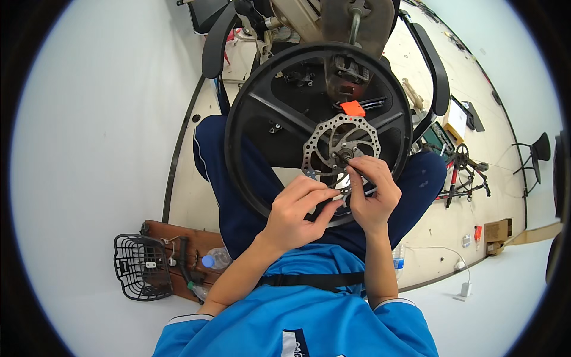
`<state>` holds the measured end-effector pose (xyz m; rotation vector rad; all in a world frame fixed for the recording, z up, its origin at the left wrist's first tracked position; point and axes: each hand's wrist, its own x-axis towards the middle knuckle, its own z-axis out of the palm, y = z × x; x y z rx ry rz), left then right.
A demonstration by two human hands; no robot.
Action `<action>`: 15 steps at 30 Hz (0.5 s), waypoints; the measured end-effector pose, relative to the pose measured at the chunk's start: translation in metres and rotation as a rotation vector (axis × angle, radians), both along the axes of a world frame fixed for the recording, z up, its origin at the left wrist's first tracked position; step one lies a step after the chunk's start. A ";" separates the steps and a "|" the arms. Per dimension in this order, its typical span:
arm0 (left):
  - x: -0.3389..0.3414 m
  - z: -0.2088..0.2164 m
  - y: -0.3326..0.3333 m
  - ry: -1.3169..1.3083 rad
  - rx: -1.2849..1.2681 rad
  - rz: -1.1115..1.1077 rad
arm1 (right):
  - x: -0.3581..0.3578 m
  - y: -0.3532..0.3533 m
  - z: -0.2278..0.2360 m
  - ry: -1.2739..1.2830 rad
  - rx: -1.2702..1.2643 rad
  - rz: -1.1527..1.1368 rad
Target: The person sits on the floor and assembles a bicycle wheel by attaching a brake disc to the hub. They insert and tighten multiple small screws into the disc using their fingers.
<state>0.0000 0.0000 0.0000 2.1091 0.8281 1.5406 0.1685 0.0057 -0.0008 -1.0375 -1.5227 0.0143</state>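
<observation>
A black spoked wheel [242,149] lies across my lap with a drilled metal brake disc [313,141] on its hub. My right hand [376,195] is at the hub, thumb and forefinger closed on a thin dark rod-shaped tool [355,171]. The tool slants toward the disc's centre; its exact kind is unclear. Beside it, my left hand [300,213] holds thumb and fingertips together over the near edge of the disc. A small pale piece shows by those fingertips, too small to name.
An orange-red piece [353,108] sits just beyond the disc. Chair armrests [433,71] flank the wheel. A black wire basket [141,268] and a bottle [217,259] stand by a brown board [205,239] at left. A bicycle frame [455,175] lies at right.
</observation>
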 end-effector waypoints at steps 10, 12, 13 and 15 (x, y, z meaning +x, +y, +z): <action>-0.001 0.003 0.005 -0.027 0.016 0.019 | 0.001 -0.003 0.004 -0.116 0.036 -0.008; 0.000 0.005 0.006 -0.044 0.034 0.017 | 0.000 -0.001 0.005 -0.156 0.057 -0.017; 0.002 0.006 0.006 -0.058 0.049 0.017 | -0.001 0.000 0.005 -0.175 0.075 -0.022; 0.007 0.009 0.007 -0.100 0.074 0.009 | -0.002 0.002 0.005 -0.193 0.105 -0.026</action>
